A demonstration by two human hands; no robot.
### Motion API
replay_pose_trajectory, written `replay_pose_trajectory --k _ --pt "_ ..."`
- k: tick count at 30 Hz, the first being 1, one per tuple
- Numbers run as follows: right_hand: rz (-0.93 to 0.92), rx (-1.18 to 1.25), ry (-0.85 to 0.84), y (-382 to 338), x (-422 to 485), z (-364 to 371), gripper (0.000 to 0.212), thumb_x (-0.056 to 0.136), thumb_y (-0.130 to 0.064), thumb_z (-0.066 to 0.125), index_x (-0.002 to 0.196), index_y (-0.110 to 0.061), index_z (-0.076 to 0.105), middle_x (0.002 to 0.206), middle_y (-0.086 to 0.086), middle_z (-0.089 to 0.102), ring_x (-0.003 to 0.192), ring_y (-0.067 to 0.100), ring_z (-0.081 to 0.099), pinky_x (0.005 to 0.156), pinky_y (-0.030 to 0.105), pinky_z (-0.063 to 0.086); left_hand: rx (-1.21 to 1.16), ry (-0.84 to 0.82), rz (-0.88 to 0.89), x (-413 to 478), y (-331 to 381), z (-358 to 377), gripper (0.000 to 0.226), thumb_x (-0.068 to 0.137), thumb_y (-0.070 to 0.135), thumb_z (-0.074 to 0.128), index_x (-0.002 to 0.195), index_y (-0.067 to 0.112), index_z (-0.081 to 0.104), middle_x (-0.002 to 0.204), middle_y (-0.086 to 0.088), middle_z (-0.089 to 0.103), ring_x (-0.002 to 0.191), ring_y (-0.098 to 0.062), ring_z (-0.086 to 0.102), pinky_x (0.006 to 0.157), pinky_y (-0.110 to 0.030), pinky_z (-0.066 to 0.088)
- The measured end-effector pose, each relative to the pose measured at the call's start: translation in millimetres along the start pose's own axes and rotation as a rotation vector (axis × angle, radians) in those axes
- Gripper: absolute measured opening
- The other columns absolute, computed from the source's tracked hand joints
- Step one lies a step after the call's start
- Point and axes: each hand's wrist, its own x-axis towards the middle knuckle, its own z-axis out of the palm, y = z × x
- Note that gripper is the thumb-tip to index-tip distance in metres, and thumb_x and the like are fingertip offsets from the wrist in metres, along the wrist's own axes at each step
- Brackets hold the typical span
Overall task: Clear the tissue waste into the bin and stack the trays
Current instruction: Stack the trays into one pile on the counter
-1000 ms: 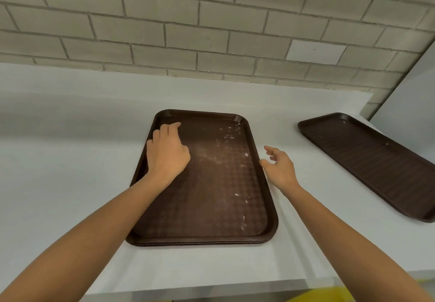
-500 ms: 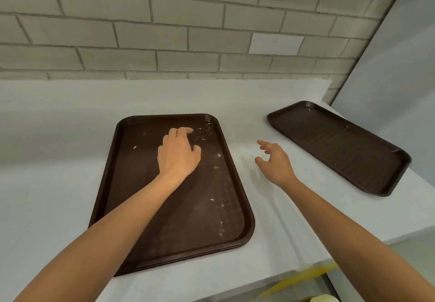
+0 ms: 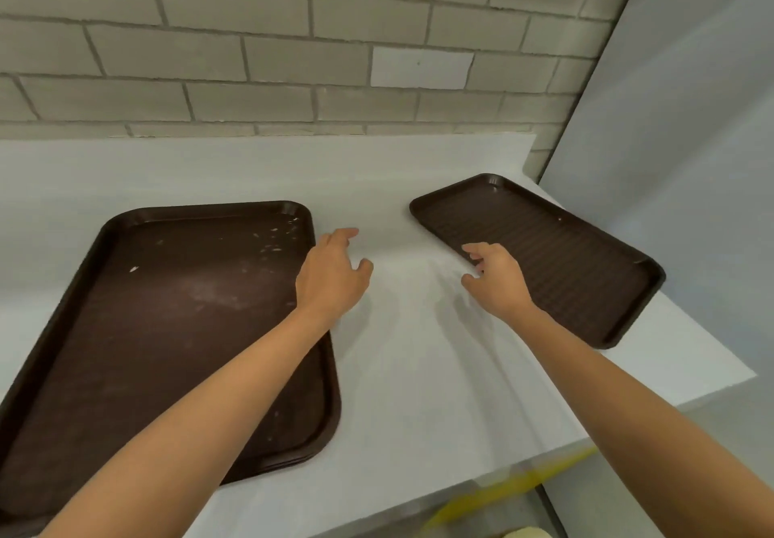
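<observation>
Tabletop (image 3: 419, 370): one, white.
Tray stack (image 3: 167, 349) at left, layered rims at near edge, layer count unclear. Stacking looks partly done.
Lone tray (image 3: 565, 269) at right, well apart, not yet stacked.
Left hand (image 3: 333, 277), right hand (image 3: 496, 280) between trays: two, both grips loose, empty. Right fingertips at lone tray's rim.
Tissue scraps (image 3: 272, 240): many, speckling stack top, uncleared.

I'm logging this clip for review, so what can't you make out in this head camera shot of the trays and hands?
All head view:
1. Yellow object below the counter: blurred, cut by counter edge; unidentifiable.
2. White specks on left tray: too small to identify.
3. Left tray's near corner: outside the frame.
4. Right hand at right tray rim: contact unclear.
</observation>
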Motion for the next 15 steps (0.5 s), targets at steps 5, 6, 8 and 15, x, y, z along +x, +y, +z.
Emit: replay_pose_trajectory --k 5,6,8,15 --pt "-0.085 -0.111 -0.117 47.4 16.4 -31.5 0.05 0.084 -0.013 0.065 0.131 -0.018 0.051 0.121 0.004 0.054 0.101 0.016 0.056 0.088 0.028 0.047 -0.032 -0.027 -0.059 8.3 40.5 60.1 0.047 0.089 0.027 0.057 0.134 0.023 0.045 0.133 -0.002 0.048 0.114 -0.022 0.053 0.088 -0.033 0.045" --pt "-0.091 -0.13 -0.141 55.5 19.3 -35.8 0.05 0.083 -0.015 0.066 0.131 -0.019 0.051 0.119 0.004 0.055 0.1 0.015 0.056 0.086 0.028 0.048 -0.049 -0.03 -0.086 8.8 46.1 71.3 0.047 0.088 0.027 0.058 0.133 0.022 0.046 0.133 -0.003 0.049 0.113 -0.022 0.054 0.088 -0.032 0.045" --pt "-0.104 -0.176 -0.221 70.2 24.0 -41.3 0.05 0.082 -0.019 0.068 0.129 -0.019 0.052 0.116 0.003 0.056 0.099 0.015 0.056 0.087 0.029 0.048 -0.073 -0.05 -0.147 5.0 55.1 91.8 0.045 0.088 0.027 0.058 0.132 0.021 0.047 0.132 -0.003 0.049 0.112 -0.022 0.054 0.09 -0.031 0.044" --pt "-0.151 -0.257 -0.395 88.8 40.0 -46.3 0.044 0.083 -0.02 0.066 0.126 -0.017 0.057 0.111 0.002 0.063 0.098 0.017 0.059 0.089 0.03 0.051 -0.062 -0.1 -0.209 -1.5 81.1 136.2 0.045 0.089 0.025 0.058 0.132 0.018 0.046 0.131 -0.006 0.05 0.116 -0.021 0.053 0.093 -0.028 0.041"
